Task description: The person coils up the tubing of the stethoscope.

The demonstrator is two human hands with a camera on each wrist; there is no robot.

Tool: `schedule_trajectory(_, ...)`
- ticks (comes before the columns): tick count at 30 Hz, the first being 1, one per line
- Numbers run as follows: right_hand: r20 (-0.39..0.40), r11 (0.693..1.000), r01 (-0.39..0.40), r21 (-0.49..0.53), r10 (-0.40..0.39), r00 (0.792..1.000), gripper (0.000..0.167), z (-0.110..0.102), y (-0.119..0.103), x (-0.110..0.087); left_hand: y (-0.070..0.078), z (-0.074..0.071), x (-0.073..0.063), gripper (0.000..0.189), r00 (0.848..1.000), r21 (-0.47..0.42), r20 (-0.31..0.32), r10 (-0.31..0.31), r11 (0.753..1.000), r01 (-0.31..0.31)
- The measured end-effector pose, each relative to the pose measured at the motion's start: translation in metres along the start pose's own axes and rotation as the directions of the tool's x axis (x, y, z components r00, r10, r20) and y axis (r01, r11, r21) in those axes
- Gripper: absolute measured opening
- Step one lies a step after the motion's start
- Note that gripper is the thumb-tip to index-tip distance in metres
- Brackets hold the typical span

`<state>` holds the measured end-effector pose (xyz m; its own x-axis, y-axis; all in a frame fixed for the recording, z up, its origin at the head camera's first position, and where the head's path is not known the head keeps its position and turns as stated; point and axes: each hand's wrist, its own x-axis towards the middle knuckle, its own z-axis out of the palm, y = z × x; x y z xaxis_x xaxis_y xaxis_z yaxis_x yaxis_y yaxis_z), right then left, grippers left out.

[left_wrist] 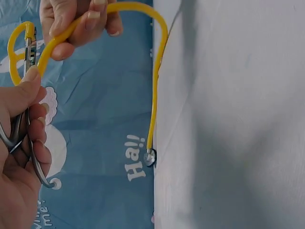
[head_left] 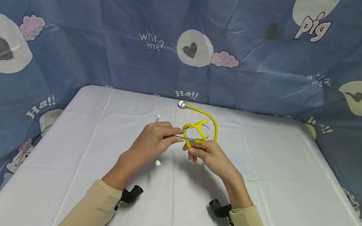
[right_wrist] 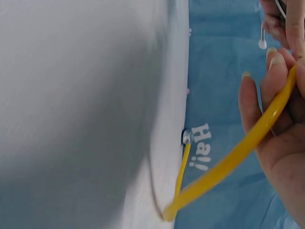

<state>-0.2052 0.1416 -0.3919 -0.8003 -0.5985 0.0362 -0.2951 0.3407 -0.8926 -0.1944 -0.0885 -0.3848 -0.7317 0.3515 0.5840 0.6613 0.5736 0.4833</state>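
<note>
A stethoscope with yellow tubing (head_left: 216,125) is held up between both hands over the white-covered table. My left hand (head_left: 152,139) grips its metal ear tubes (left_wrist: 34,155); a white ear tip (head_left: 158,163) pokes out below that hand and another beyond it. Between the hands the yellow tubing forms a loop around the Y-shaped joint (head_left: 197,126). The right hand (head_left: 219,160) pinches the tubing between thumb and fingers, other fingers loosely extended. From there the tubing curves away to the round metal chest piece (head_left: 182,104), near the table's far edge. Inside the left fist, the ear tubes are partly hidden.
A white cloth covers the table (head_left: 293,208). Behind it and along both sides hangs a blue printed sheet (head_left: 138,71). Black wrist-worn cameras (head_left: 131,194) sit at both sleeve cuffs, above the cloth.
</note>
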Motion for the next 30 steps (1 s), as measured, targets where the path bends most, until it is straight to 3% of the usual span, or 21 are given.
schedule_trajectory(5,0.007,1.000,0.003,-0.029,-0.003,1.000,0.016,0.000,-0.008,-0.002,-0.003,-0.004,0.001,0.020,1.000,0.028,0.010,-0.022,0.999,0.022)
schedule_trajectory(11,0.039,0.995,0.025,-0.093,-0.022,0.999,0.014,0.002,-0.018,-0.004,-0.006,-0.009,0.000,0.025,0.996,0.058,-0.008,-0.094,0.994,0.094)
schedule_trajectory(18,0.048,0.983,0.031,-0.184,-0.022,0.999,0.015,0.002,-0.025,-0.007,-0.008,-0.010,0.000,0.019,0.993,0.068,0.018,-0.119,0.991,0.117)
schedule_trajectory(24,0.048,0.950,0.053,-0.307,-0.040,0.998,0.017,-0.002,-0.033,-0.010,-0.005,-0.007,0.000,0.022,0.985,0.082,0.051,-0.162,0.984,0.158)
schedule_trajectory(30,0.033,0.900,0.071,-0.431,-0.063,0.997,0.017,-0.003,-0.040,-0.014,-0.004,-0.002,0.000,0.023,0.978,0.163,0.102,-0.180,0.973,0.162)
